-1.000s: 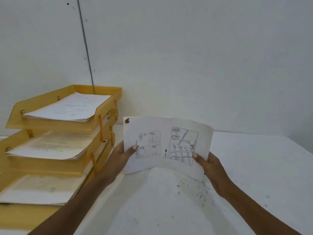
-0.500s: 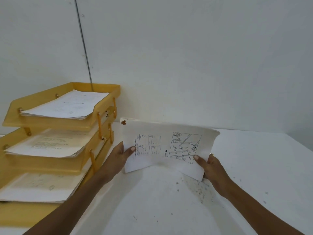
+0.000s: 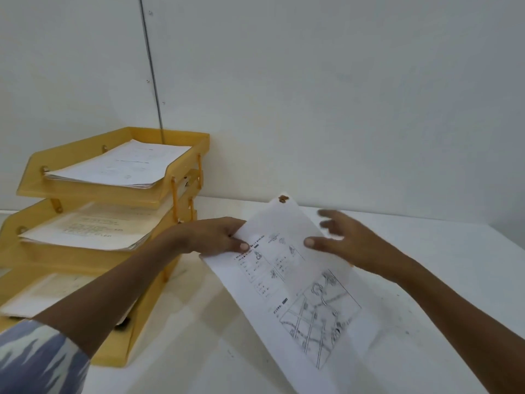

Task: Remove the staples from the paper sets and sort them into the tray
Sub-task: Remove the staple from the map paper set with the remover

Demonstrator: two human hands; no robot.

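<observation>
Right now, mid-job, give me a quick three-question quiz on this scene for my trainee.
1. True or false: both hands grip the printed sheet.
2. How many tiers of the yellow tray hold papers? A) one B) two C) three
3. Fill in: the brown mark sits at the sheet's ___ corner.

Key:
1. False. The left hand grips it; the right hand is open, fingers spread.
2. C.
3. Top.
</observation>
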